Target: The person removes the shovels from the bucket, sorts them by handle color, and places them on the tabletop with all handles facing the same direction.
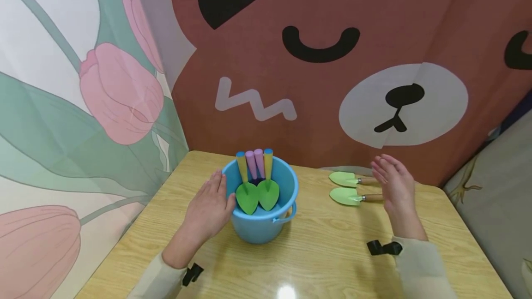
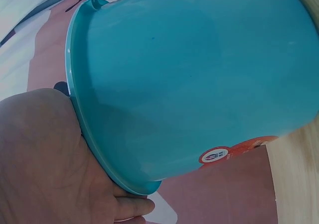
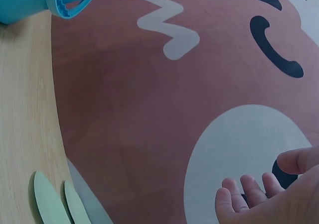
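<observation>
A blue bucket stands upright on the table, its handle hanging down at the right side. Inside it lean two green toy shovels with yellow, blue-tipped handles, and two purple handles whose lower ends are mostly hidden. My left hand lies against the bucket's left rim with its fingers straight. In the left wrist view the bucket wall fills most of the picture. To the right, my right hand is raised with nothing in it, overlapping the wooden handles of two light green trowels.
The wooden table backs onto a brown bear-print cloth. A tulip-print cloth closes off the left side, and a grey cloth hangs at the right.
</observation>
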Available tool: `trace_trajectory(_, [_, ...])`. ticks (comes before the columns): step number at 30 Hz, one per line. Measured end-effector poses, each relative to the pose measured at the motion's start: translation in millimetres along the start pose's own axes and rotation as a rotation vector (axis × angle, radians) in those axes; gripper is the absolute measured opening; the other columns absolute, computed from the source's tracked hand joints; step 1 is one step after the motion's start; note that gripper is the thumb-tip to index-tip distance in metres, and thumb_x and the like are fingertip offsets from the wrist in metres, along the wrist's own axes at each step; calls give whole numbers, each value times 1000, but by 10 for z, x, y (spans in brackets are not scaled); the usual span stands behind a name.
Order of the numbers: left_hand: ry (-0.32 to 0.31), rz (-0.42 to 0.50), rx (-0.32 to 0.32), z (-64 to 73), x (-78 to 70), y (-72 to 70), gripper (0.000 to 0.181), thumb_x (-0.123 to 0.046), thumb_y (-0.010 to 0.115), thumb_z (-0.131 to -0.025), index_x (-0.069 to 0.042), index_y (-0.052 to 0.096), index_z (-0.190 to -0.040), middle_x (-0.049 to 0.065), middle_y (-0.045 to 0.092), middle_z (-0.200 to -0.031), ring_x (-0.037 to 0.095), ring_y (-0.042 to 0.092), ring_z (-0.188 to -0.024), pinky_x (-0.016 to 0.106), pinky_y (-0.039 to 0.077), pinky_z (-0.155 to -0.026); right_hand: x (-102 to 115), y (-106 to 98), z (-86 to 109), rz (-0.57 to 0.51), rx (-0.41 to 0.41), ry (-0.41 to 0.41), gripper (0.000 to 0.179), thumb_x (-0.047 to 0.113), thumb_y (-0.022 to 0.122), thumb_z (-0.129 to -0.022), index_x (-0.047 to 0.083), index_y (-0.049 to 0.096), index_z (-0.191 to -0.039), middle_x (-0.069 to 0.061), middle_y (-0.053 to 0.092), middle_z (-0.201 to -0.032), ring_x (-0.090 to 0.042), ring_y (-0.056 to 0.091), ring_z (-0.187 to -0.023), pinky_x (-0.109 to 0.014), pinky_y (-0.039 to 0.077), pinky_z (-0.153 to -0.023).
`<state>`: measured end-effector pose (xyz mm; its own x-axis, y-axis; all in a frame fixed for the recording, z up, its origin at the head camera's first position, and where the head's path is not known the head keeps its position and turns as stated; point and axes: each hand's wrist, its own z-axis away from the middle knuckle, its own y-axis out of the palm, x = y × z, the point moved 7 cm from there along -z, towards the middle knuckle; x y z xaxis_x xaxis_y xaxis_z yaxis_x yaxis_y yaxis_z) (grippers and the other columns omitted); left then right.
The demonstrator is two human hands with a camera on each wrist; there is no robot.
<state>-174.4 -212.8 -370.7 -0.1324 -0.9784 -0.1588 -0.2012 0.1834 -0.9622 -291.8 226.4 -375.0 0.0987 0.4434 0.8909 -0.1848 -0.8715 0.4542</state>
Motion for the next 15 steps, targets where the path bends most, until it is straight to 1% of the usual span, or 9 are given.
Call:
trace_trajectory(5, [-4, 0, 6, 0, 4, 9, 68, -39, 38, -107, 12, 33, -152, 28, 27, -162, 41, 24, -152, 54, 26, -122, 14, 70, 25, 23, 27, -12, 33, 24, 69, -97, 11, 59, -127, 5, 71, -111, -14, 68, -110, -21, 56, -91])
trace_trajectory(11, [-10, 4, 15, -2, 6, 9, 68, -39, 37, -107, 11, 32, -153, 28, 26, -162, 41, 23, -152, 53, 25, -123, 33, 208, 50, 23, 88, -36, 30, 20, 69, -97, 10, 60, -124, 4, 71, -111, -13, 68, -108, -22, 55, -94])
trace_trajectory(15, [-10, 1, 15, -5, 6, 8, 68, -39, 37, -107, 11, 32, -153, 28, 26, -162, 41, 23, -152, 53, 25, -123, 33, 285, 65, 42, 103, -40, 30, 20, 69, -97, 9, 60, -124, 3, 69, -113, -12, 68, -108, -22, 54, -95])
